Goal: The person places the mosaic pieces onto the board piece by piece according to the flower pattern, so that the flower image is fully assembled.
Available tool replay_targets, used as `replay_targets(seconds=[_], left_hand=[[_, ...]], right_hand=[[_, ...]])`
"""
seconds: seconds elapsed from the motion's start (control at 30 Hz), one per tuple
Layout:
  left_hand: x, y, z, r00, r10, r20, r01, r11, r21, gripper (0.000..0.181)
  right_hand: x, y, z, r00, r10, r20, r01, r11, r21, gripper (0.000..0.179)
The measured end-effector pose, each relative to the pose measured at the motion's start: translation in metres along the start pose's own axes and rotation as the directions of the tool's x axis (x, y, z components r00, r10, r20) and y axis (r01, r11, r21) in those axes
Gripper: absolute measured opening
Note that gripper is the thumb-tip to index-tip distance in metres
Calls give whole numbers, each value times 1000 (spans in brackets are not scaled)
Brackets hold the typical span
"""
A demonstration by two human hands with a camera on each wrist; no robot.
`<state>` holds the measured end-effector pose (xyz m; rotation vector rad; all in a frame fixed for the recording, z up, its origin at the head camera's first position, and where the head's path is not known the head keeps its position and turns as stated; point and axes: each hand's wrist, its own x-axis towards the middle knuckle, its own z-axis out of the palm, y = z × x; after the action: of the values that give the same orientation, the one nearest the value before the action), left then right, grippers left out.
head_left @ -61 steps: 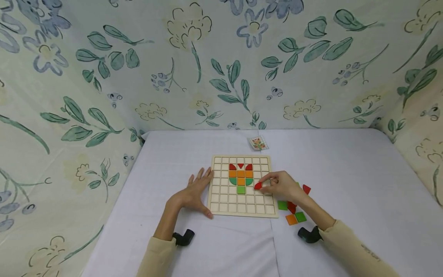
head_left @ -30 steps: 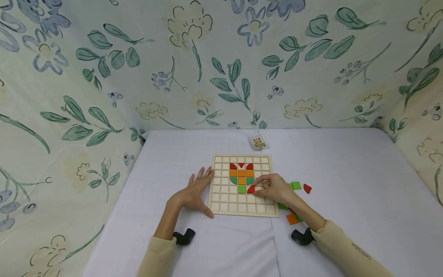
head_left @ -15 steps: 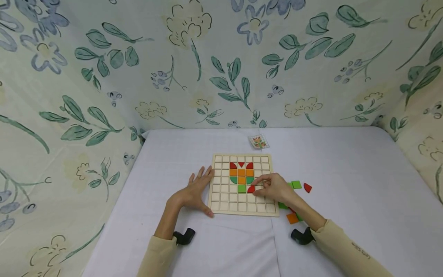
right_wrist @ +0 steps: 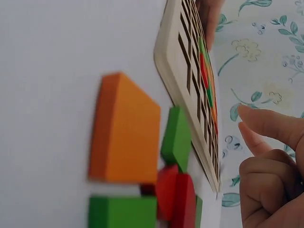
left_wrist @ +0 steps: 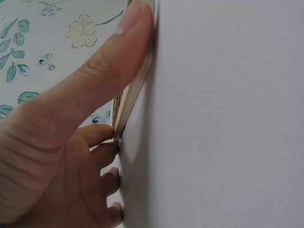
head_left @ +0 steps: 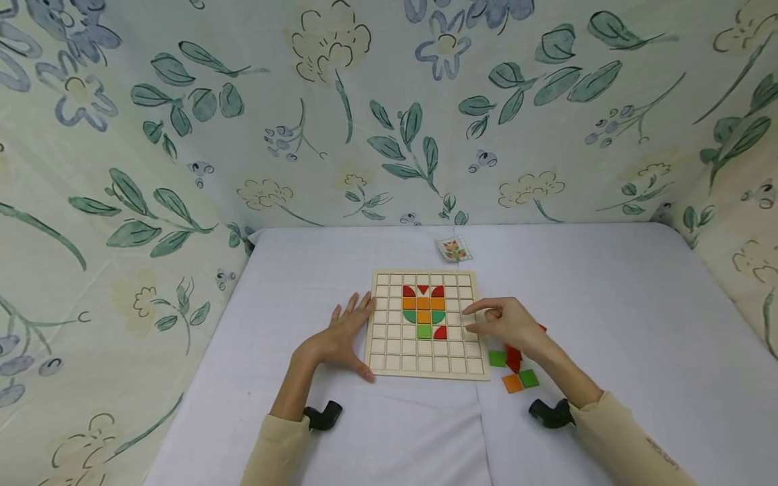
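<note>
Head overhead, wrists table-level, sharing board (head_left: pixel 425 324)

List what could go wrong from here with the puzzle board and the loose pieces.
The right hand hovers low over the wooden grid board; it could knock the red quarter-round piece out of its cell. The loose pile of coloured pieces sits under that wrist, so a sleeve might scatter it.
</note>
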<state>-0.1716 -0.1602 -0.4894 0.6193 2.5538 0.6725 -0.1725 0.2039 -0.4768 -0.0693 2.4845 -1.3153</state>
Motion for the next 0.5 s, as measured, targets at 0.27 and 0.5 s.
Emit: replay_targets(seconds=[0.27,0.5], left_hand=[[-1,-1,0,1000,9,-3,-9,1000,-11,151],[-1,-1,0,1000,7,-4,-7,1000,-14,151]], right_hand=[[-16,25,-39,995,13,-104,-19,998,-59,41],[-28,49,-52,990,40,-136,-50,996,-73,44]])
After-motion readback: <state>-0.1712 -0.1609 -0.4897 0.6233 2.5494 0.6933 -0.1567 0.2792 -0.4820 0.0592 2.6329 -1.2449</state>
